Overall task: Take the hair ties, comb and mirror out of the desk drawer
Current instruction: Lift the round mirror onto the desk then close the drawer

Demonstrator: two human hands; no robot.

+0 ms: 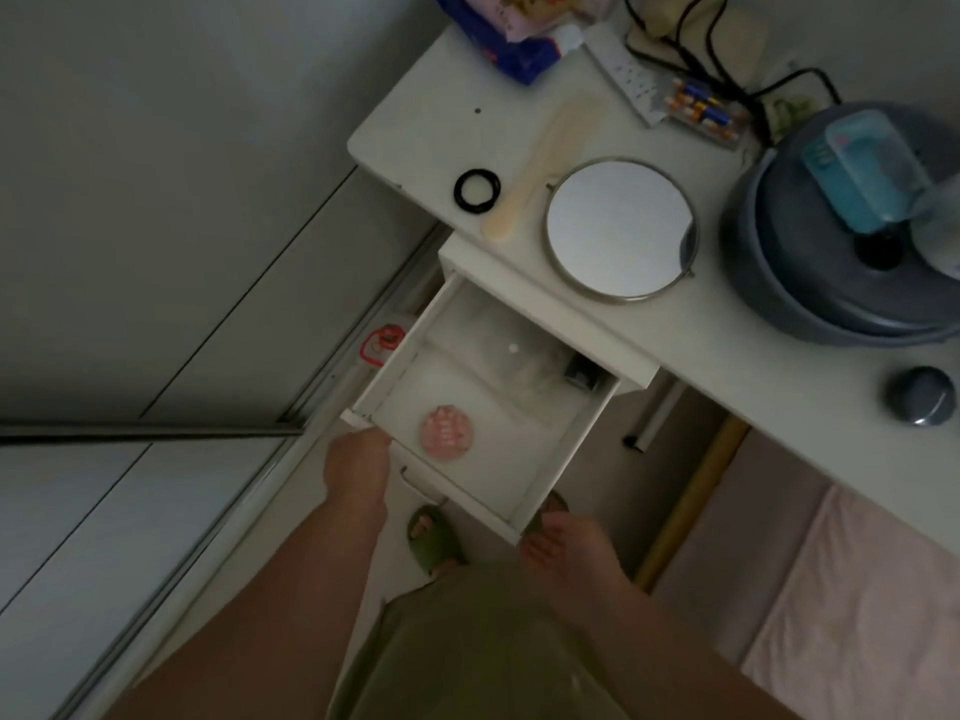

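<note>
Black hair ties (pixel 477 187) lie in a ring on the white desk (pixel 415 132). A cream comb (pixel 540 171) lies beside them, and a round metal-rimmed mirror (pixel 618 228) lies flat to its right. The white drawer (pixel 558 459) under the desk stands pulled out. A round pink item (pixel 447 433) and a small dark object (pixel 581 374) rest inside it. My left hand (pixel 358 467) grips the drawer's front left corner. My right hand (pixel 566 550) hangs below the drawer's front right corner, fingers apart, holding nothing.
A grey basin (pixel 810 283) with a blue container stands at the desk's right. A power strip (pixel 626 75), cables, batteries and a blue packet crowd the back. A dark round knob-like object (pixel 920 402) sits near the front edge. A pink mat (pixel 857 589) covers the floor at right.
</note>
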